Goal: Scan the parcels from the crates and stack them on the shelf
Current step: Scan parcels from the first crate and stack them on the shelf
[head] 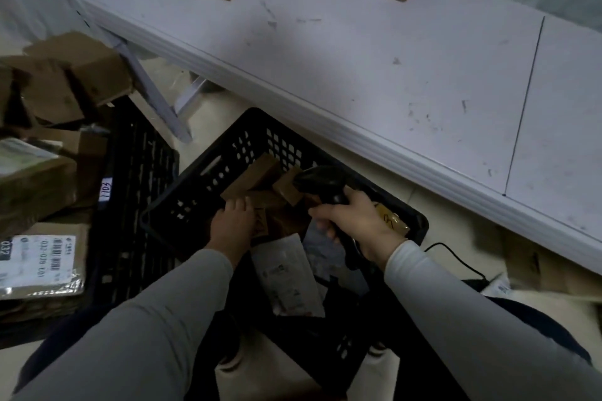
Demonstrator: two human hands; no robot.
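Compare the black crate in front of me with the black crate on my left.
The front crate holds a few parcels low inside; the left crate is heaped with boxes above its rim. The left crate carries a white tag; the front crate shows none. Both are black perforated plastic.

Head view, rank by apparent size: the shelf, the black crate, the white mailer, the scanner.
shelf
black crate
white mailer
scanner, partly hidden by the right hand, so that last ranking is unsure
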